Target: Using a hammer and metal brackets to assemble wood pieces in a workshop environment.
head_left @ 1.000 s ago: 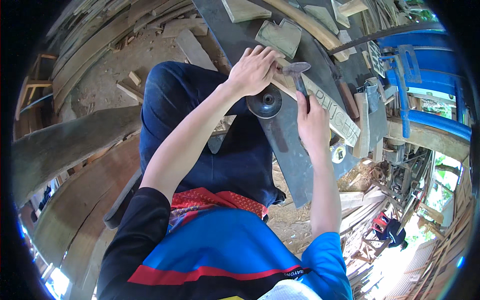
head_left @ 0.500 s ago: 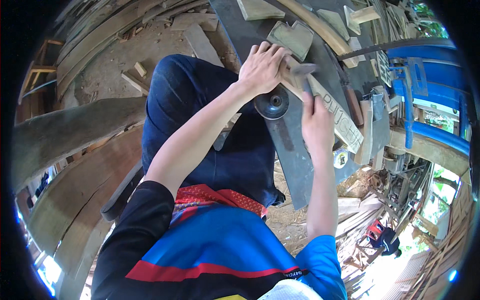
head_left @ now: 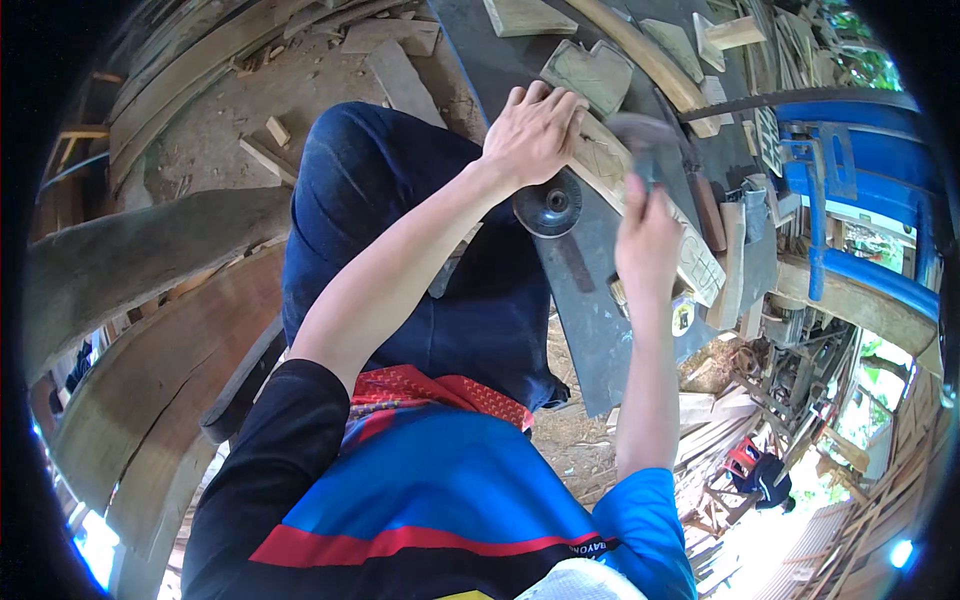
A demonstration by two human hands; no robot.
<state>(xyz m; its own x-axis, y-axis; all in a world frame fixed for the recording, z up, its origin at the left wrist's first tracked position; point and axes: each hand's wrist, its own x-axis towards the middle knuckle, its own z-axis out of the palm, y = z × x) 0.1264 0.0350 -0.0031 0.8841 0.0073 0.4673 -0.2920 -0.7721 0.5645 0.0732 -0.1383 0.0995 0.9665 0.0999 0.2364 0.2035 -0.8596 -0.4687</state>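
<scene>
My left hand (head_left: 530, 135) is closed at the upper-left end of a long pale wooden board (head_left: 603, 160) with carved lettering; its fingertips and whatever they grip are hidden. My right hand (head_left: 648, 225) grips the handle of a hammer (head_left: 640, 135), whose motion-blurred head is over the board. A black round disc (head_left: 555, 205) with a centre hole lies just below my left hand on the dark work surface (head_left: 590, 330). A heart-shaped wooden piece (head_left: 590, 72) is just beyond the board.
A curved wooden rod (head_left: 650, 60), a long toothed blade (head_left: 800, 98) and wood offcuts lie around the work surface. Blue metal machinery (head_left: 850, 170) stands at right. Large slabs (head_left: 150, 380) are at left. A person in dark clothing (head_left: 765, 480) is at lower right.
The hammer in my right hand has moved right, its head now more blurred. My left hand stays at the board's end. The whole view has shifted slightly.
</scene>
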